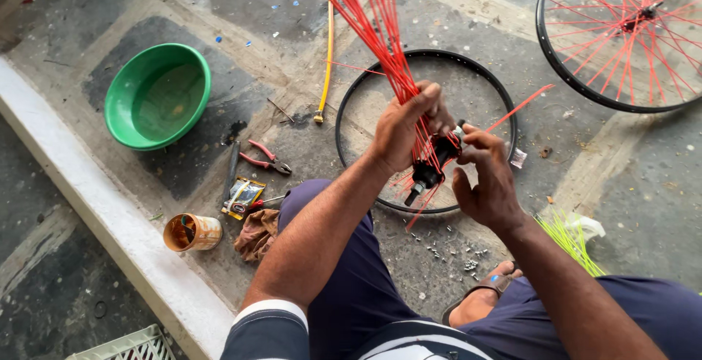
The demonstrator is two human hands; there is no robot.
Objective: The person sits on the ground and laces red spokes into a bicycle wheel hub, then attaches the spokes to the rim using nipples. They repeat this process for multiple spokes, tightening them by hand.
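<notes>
You sat low over the stone floor (pixel 241 9), knees apart, with both hands raised above a bare black rim (pixel 351 104) that lay flat in front of you. Your left hand (pixel 404 127) was wrapped around a bunch of red spokes (pixel 380 31), its fingers (pixel 428 100) pressed together around the bundle just above the black hub (pixel 431 161). The spokes fanned upward and away from you, and a few loose ends stuck out below the hub. Your right hand (pixel 488 184) was at the hub's right side, thumb and forefinger pinching at the hub's end near the silver axle tip, the other fingers curled loosely. The hub hung between both hands, over the near part of the rim.

To your left on the floor lay red-handled pliers (pixel 265 157), a small yellow packet (pixel 243 197), a brown rag (pixel 256 234) and a rusty tin can (pixel 192 232) on its side. A green bowl (pixel 157 96) stood further off. A finished wheel (pixel 621 31) with red spokes lay at the upper right, well apart. Small metal nipples (pixel 450 254) were scattered near your sandalled foot, and a bundle of yellow-green spokes (pixel 570 243) lay by your right knee.
</notes>
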